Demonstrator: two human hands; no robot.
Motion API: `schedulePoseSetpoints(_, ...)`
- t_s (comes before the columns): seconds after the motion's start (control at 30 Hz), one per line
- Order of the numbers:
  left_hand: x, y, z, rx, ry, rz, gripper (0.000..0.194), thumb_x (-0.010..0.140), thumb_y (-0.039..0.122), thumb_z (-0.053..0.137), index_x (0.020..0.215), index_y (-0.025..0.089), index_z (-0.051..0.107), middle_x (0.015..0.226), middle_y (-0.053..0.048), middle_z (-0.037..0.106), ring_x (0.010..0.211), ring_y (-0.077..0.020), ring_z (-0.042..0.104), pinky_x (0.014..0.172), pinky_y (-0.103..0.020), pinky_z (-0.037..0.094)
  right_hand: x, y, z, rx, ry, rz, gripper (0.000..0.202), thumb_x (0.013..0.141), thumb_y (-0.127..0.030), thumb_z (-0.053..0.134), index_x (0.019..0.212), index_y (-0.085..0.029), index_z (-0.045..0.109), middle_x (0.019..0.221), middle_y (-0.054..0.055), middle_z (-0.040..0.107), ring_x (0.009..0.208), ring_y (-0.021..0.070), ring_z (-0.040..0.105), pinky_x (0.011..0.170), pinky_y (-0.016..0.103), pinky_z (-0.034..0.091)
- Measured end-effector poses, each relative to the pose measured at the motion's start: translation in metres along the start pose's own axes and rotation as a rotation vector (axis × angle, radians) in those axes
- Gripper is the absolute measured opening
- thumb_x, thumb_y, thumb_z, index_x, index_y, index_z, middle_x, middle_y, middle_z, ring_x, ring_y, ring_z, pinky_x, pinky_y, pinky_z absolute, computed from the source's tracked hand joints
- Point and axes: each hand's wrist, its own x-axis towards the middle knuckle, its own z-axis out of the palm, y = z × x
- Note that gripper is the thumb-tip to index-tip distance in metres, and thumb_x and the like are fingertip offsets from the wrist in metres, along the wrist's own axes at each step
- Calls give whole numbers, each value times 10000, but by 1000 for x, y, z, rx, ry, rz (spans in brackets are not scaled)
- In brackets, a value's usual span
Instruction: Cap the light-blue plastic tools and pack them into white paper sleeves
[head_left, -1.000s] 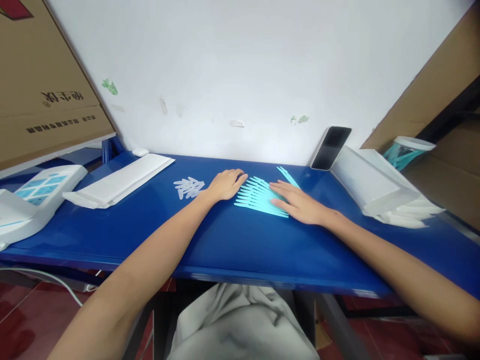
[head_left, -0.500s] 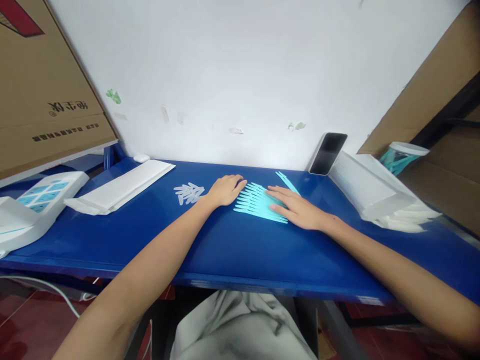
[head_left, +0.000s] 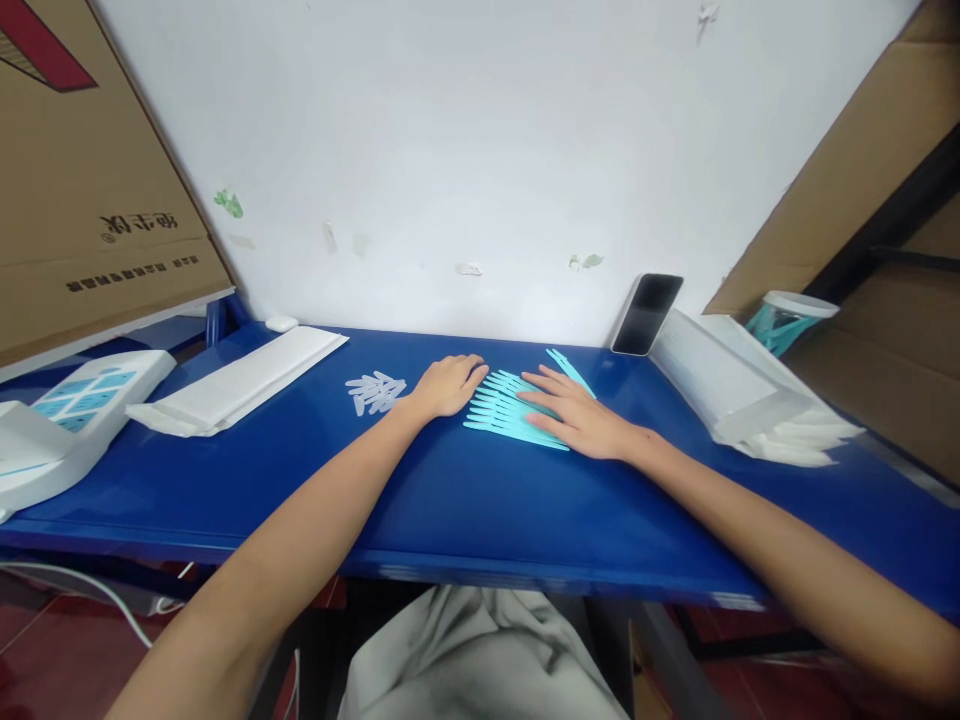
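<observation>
A row of thin turquoise sticks (head_left: 501,412) lies side by side on the blue table (head_left: 450,500), their left ends fanned slightly. My right hand (head_left: 577,410) rests palm down across their right part, fingers spread, covering the right ends of several. My left hand (head_left: 450,386) lies palm down just left of the row, fingers stretched out, with the thumb close to the upper sticks' tips. Neither hand grips anything that I can see. Beyond my right hand, a couple more turquoise sticks (head_left: 570,371) lie at a slant. A small pile of translucent pale strips (head_left: 374,392) sits left of my left hand.
To the left are a flat white packet (head_left: 247,378) and a white device with blue panels (head_left: 90,395). On the right a phone (head_left: 648,313) leans on the wall, beside a clear plastic bag (head_left: 739,375) and a cup of turquoise sticks (head_left: 787,322). Cardboard (head_left: 97,150) stands at left.
My right hand has slid slightly left over the sticks, and its fingers are more spread. My left hand stays about where it was. The view has shifted a little.
</observation>
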Motion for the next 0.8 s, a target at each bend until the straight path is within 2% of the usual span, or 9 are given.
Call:
schedulePoseSetpoints(0.13,1,-1,0,1,10,9,490,1085,451,236,1297,230,619,1346,-72,682,1290,-250,607,1102,-402,464,2,2,1,3,5,-3,687,1033,-644,322,1530,-212,519,1670,120,338,1577,348,195,1260,607,194)
schedulePoseSetpoints(0.23,1,-2,1,-2,10,27,493,1086,440,233,1279,222,630,1338,-72,686,1277,-257,613,1092,-406,470,1,4,2,-15,71,22,624,1047,-575,356,1489,-183,556,1580,157,480,1527,349,338,1254,643,162)
schedulePoseSetpoints(0.3,1,-3,1,3,10,28,492,1086,432,234,1263,219,641,1325,-70,692,1260,-260,622,1083,-405,474,0,6,3,-12,153,35,558,1047,-513,393,1419,-162,614,1488,165,581,1468,339,445,1245,623,235)
schedulePoseSetpoints(0.4,2,-3,1,4,12,26,494,1086,431,237,1247,214,651,1316,-68,696,1237,-264,631,1068,-404,481,0,6,4,14,217,47,502,1030,-463,444,1355,-147,660,1468,172,596,1407,337,523,1178,557,404)
schedulePoseSetpoints(0.6,3,-4,2,-2,15,29,496,1086,439,237,1237,216,654,1270,-76,709,1198,-264,645,1029,-405,495,1,1,8,-15,99,-8,576,1037,-509,417,1417,-128,623,1498,184,564,1413,347,512,1172,544,419)
schedulePoseSetpoints(0.8,3,-4,1,-7,4,18,499,1084,440,240,1239,211,656,1242,-86,713,1181,-259,650,1024,-404,493,1,-1,5,-40,86,-31,562,1055,-507,376,1418,-155,621,1516,169,547,1387,337,534,1146,533,442)
